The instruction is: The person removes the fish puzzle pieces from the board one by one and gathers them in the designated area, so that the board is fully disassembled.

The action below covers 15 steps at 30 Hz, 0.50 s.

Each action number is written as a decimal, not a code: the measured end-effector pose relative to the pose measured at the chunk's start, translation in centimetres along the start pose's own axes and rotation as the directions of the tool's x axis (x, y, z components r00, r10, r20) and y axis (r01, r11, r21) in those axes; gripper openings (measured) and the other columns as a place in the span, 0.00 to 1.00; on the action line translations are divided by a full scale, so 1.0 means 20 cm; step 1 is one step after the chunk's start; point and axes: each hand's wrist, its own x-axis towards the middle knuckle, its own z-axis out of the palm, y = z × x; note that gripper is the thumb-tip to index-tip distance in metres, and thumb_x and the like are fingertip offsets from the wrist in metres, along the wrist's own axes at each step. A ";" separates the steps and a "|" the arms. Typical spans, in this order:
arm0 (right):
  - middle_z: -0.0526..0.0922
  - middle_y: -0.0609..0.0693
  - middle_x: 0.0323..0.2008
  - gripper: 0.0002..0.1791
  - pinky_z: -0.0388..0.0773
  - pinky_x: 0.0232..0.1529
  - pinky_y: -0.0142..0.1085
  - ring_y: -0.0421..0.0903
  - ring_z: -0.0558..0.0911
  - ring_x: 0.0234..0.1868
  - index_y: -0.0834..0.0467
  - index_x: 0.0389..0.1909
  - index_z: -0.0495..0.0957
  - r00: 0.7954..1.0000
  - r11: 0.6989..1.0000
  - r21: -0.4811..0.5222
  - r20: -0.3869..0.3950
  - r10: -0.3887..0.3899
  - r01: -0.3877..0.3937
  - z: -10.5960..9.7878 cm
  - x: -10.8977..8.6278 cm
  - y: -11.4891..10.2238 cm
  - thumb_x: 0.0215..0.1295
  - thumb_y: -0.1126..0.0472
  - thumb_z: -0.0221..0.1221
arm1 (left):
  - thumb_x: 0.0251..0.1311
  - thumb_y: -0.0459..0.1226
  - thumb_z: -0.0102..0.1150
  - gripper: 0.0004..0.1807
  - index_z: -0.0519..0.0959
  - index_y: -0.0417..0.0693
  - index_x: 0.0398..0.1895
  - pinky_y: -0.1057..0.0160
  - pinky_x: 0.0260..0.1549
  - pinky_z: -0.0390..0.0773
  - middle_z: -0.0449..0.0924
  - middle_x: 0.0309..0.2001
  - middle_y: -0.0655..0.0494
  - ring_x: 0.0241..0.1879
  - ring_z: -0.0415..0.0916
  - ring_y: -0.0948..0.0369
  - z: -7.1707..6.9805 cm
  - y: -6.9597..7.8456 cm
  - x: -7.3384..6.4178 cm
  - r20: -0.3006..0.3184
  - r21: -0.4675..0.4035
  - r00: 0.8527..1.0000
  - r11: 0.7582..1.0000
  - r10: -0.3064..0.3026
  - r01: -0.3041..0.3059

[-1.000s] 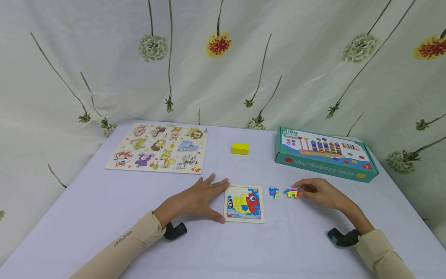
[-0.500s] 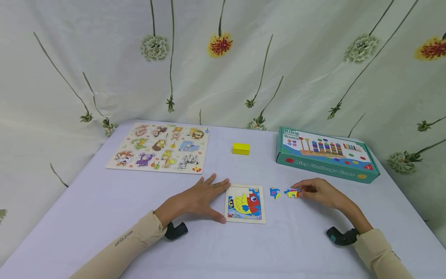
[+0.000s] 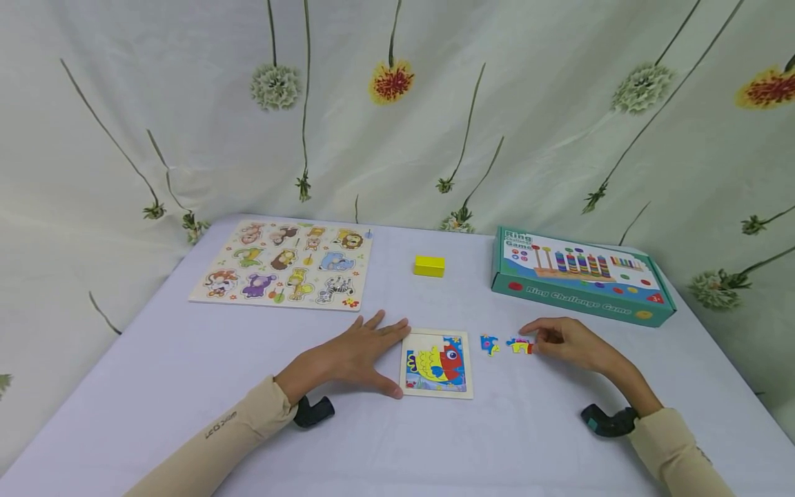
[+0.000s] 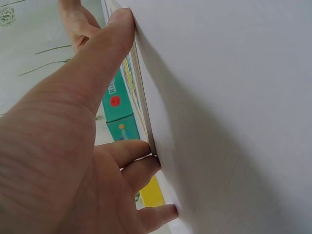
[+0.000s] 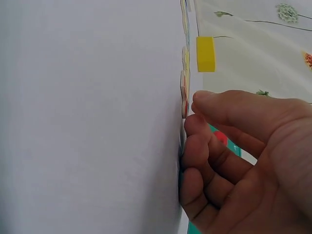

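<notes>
Left grip touching fish puzzle; right grip beside rightmost loose piece.

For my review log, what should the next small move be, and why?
Probably lift the loose yellow-and-red piece: the right hand is at its right end, the puzzle board shows an unfilled upper-left area, and the left hand touches the board's left edge.

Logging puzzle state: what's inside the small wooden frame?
Fitted fish-picture pieces fill most of the wooden frame; bare backing shows at its upper left in the head view. Whatever lies under the pieces is covered.
</notes>
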 end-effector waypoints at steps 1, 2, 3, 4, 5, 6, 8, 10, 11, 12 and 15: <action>0.75 0.48 0.29 0.15 0.70 0.29 0.27 0.41 0.73 0.31 0.62 0.51 0.80 1.000 1.000 -0.008 -0.007 0.001 -0.001 0.00 0.00 0.00 0.62 0.66 0.60 | 0.42 0.62 0.69 0.57 0.53 0.58 0.75 0.43 0.71 0.35 0.48 0.75 0.65 0.76 0.33 0.52 0.00 0.00 0.00 0.000 0.002 1.000 1.000 0.002 -0.002; 0.74 0.48 0.29 0.15 0.70 0.29 0.27 0.42 0.73 0.31 0.61 0.50 0.80 1.000 1.000 -0.019 -0.017 -0.001 0.001 0.01 0.00 0.00 0.63 0.66 0.60 | 0.43 0.62 0.69 0.57 0.53 0.58 0.75 0.43 0.71 0.35 0.48 0.75 0.65 0.76 0.33 0.52 0.00 0.00 0.00 0.001 0.002 1.000 1.000 0.003 -0.003; 0.74 0.48 0.29 0.14 0.70 0.29 0.27 0.42 0.73 0.31 0.60 0.50 0.80 1.000 0.999 -0.032 -0.029 -0.004 0.003 0.01 0.00 0.00 0.63 0.66 0.60 | 0.43 0.62 0.69 0.57 0.53 0.58 0.75 0.43 0.71 0.35 0.48 0.75 0.65 0.76 0.33 0.52 0.00 0.00 0.00 0.001 0.001 1.000 1.000 0.004 -0.004; 0.74 0.47 0.29 0.14 0.70 0.29 0.27 0.42 0.73 0.32 0.59 0.50 0.80 0.999 0.999 -0.048 -0.041 -0.012 0.010 0.02 0.00 -0.01 0.63 0.66 0.60 | 0.43 0.62 0.69 0.57 0.53 0.58 0.75 0.43 0.71 0.35 0.48 0.76 0.65 0.76 0.33 0.52 0.00 0.00 0.00 0.002 0.003 1.000 1.000 0.004 -0.004; 0.74 0.47 0.28 0.14 0.71 0.29 0.27 0.42 0.72 0.32 0.59 0.49 0.80 0.998 0.998 -0.068 -0.054 -0.022 0.018 0.02 0.01 -0.03 0.63 0.66 0.60 | 0.43 0.62 0.69 0.57 0.53 0.58 0.75 0.43 0.71 0.35 0.48 0.76 0.65 0.76 0.33 0.52 0.00 0.00 0.00 0.002 0.004 1.000 1.000 0.003 -0.003; 0.74 0.46 0.28 0.14 0.71 0.28 0.27 0.42 0.72 0.32 0.59 0.49 0.81 0.997 0.995 -0.090 -0.067 -0.038 0.031 0.03 0.01 -0.04 0.62 0.66 0.60 | 0.43 0.62 0.69 0.57 0.53 0.58 0.75 0.43 0.71 0.35 0.48 0.76 0.65 0.76 0.33 0.52 0.00 0.00 0.00 0.002 0.003 1.000 1.000 0.004 -0.004; 0.75 0.45 0.28 0.14 0.73 0.29 0.28 0.42 0.73 0.32 0.59 0.49 0.81 0.993 0.990 -0.125 -0.088 -0.074 0.063 0.05 0.03 -0.09 0.61 0.67 0.61 | 0.42 0.62 0.69 0.57 0.53 0.58 0.75 0.43 0.71 0.35 0.48 0.76 0.66 0.76 0.33 0.52 0.00 0.00 0.00 0.001 0.002 1.000 1.000 0.004 -0.004; 0.77 0.45 0.31 0.15 0.76 0.32 0.30 0.43 0.74 0.34 0.59 0.49 0.81 0.989 0.984 -0.151 -0.102 -0.109 0.093 0.07 0.06 -0.14 0.60 0.68 0.62 | 0.42 0.63 0.69 0.57 0.53 0.58 0.75 0.43 0.71 0.35 0.48 0.76 0.66 0.76 0.33 0.52 0.00 0.00 0.00 0.000 0.001 1.000 1.000 0.005 -0.005; 0.79 0.45 0.33 0.16 0.77 0.35 0.31 0.43 0.76 0.35 0.58 0.50 0.80 0.987 0.982 -0.156 -0.103 -0.126 0.109 0.08 0.07 -0.17 0.60 0.67 0.63 | 0.42 0.63 0.69 0.57 0.53 0.58 0.75 0.43 0.71 0.35 0.48 0.76 0.65 0.76 0.33 0.52 0.00 0.00 0.00 -0.001 0.000 1.000 1.000 0.007 -0.007; 0.80 0.47 0.36 0.16 0.78 0.38 0.34 0.44 0.77 0.38 0.58 0.50 0.80 0.985 0.980 -0.150 -0.100 -0.143 0.127 0.09 0.09 -0.19 0.60 0.67 0.63 | 0.42 0.63 0.69 0.57 0.54 0.58 0.75 0.43 0.71 0.35 0.48 0.76 0.65 0.76 0.33 0.52 0.00 0.00 0.00 -0.002 -0.001 1.000 1.000 0.008 -0.008; 0.82 0.49 0.47 0.18 0.79 0.48 0.44 0.49 0.78 0.48 0.58 0.53 0.79 0.982 0.980 -0.111 -0.070 -0.175 0.167 0.12 0.14 -0.26 0.60 0.65 0.63 | 0.42 0.63 0.68 0.57 0.54 0.58 0.75 0.43 0.71 0.35 0.48 0.76 0.65 0.76 0.33 0.51 0.00 -0.01 0.00 -0.001 0.000 1.000 1.000 0.010 -0.010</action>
